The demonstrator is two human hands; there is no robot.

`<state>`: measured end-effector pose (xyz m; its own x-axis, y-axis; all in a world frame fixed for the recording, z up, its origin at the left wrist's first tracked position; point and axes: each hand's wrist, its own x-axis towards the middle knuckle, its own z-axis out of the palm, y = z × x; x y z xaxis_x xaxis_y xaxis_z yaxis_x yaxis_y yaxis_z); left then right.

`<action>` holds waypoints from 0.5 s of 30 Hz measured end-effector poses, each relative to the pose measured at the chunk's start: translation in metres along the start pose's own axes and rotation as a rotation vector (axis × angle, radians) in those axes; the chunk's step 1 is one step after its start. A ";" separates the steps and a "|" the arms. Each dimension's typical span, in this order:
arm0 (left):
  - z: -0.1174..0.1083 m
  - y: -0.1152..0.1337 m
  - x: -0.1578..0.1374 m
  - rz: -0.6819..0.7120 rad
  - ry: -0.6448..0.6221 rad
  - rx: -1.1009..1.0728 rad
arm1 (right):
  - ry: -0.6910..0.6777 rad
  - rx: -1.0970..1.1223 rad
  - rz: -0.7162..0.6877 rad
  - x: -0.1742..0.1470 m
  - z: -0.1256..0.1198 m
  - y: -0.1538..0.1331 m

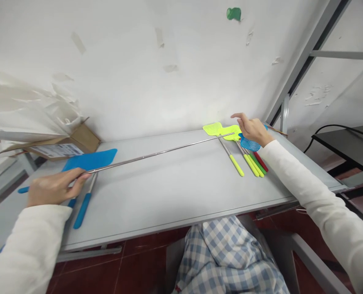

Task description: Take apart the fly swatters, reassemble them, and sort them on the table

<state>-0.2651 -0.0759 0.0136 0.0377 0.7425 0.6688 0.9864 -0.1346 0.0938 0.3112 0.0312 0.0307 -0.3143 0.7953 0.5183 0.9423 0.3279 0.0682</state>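
Observation:
My left hand is closed around a long, thin telescopic metal rod. The rod slants up to the right, and its bare tip stops short of my right hand. A blue handle end sticks out left of the left hand, in line with the rod. My right hand hovers over a blue mesh fly swatter head, index finger stretched out; its other fingers are partly hidden. Beside it lie yellow-green fly swatters, with a green and a red handle. Under the rod lies a blue swatter head.
Blue handles lie on the grey table near my left hand. An opened cardboard box stands at the back left. The white wall borders the table, and a metal frame rises at the right.

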 end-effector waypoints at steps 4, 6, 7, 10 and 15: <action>0.004 -0.002 0.000 0.031 0.006 0.001 | -0.001 -0.040 -0.044 0.006 0.002 -0.004; 0.007 -0.006 -0.001 0.063 0.014 0.014 | 0.005 -0.031 -0.051 0.008 0.003 -0.005; 0.009 -0.009 -0.001 0.076 0.015 0.025 | 0.009 -0.023 -0.052 0.009 0.003 -0.006; 0.015 -0.019 -0.002 0.099 0.015 0.065 | 0.027 -0.003 -0.061 0.011 0.003 -0.008; 0.020 -0.036 0.001 0.211 0.022 0.113 | 0.075 -0.034 -0.131 0.011 0.006 -0.005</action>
<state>-0.2972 -0.0577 -0.0038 0.2427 0.6913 0.6806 0.9687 -0.2100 -0.1322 0.3019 0.0413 0.0309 -0.4269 0.7062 0.5648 0.8973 0.4084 0.1676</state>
